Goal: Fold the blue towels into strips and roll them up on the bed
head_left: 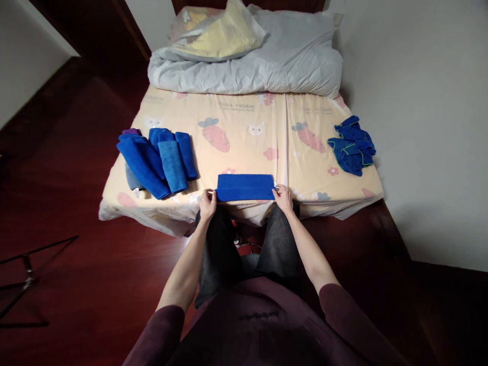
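Observation:
A blue towel (245, 187), folded into a flat rectangle, lies at the near edge of the bed, with a fold line running along its length. My left hand (208, 203) pinches its near left corner, and my right hand (282, 197) pinches the right end. Both sets of fingers are closed on the cloth. To the left is a pile of rolled blue towels (173, 165), one lighter than the others. Over on the right side of the bed sits a crumpled dark blue cloth (351, 147) with green edging.
The bed sheet (251, 109) is pale with carrot and rabbit prints. A grey quilt (244, 71) and a yellow pillow (224, 35) lie at the head. A wall (419, 127) stands right of the bed; a black metal stand (28, 279) is on the floor at left.

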Motion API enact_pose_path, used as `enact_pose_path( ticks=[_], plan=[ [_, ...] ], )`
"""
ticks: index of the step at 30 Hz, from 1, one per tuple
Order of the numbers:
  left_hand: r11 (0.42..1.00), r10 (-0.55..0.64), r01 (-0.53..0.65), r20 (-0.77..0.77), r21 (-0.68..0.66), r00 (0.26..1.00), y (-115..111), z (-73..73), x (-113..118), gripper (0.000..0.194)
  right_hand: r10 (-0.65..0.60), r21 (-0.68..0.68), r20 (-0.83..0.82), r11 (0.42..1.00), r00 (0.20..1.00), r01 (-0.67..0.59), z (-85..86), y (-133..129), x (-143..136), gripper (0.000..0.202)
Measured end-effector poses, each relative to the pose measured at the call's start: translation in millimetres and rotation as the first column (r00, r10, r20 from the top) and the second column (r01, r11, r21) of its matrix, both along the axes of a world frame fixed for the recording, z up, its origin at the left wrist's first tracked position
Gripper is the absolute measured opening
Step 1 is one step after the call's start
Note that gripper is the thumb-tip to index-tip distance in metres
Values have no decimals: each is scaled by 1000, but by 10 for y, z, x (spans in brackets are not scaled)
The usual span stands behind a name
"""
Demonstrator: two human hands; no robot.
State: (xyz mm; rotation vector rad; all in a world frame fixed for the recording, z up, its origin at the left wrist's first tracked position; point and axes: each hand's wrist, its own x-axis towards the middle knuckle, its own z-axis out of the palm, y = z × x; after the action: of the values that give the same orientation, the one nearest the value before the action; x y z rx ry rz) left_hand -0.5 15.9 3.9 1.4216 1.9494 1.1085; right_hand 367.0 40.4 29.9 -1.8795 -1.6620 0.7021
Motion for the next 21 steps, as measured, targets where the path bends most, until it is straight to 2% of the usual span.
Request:
enact_pose_path(
  ticks=[7, 10, 15, 18, 21],
  plan=[
    [996, -43, 44, 14, -74, 999, 22, -51, -37, 26, -14, -79, 59, 997, 998, 19, 37, -4, -18, 28],
    [998, -53, 51, -45, -43, 998, 24, -76, -39, 24, -16, -69, 67, 997, 998, 21, 26, -4, -19, 25],
    [990, -86, 103, -168, 94, 982, -12, -26, -20, 18, 2, 73, 36, 997, 999, -4, -28, -13, -1, 22],
    [977, -169, 189, -184, 97, 968, -34, 3, -13, 24, 63, 155, 48, 985, 997, -70, -62, -28, 13, 23],
    [974, -201, 214, -157, 74, 967, -36, -9, -13, 32, 129, 171, 46, 976, 991, -135, -84, -36, 21, 28]
  ],
)
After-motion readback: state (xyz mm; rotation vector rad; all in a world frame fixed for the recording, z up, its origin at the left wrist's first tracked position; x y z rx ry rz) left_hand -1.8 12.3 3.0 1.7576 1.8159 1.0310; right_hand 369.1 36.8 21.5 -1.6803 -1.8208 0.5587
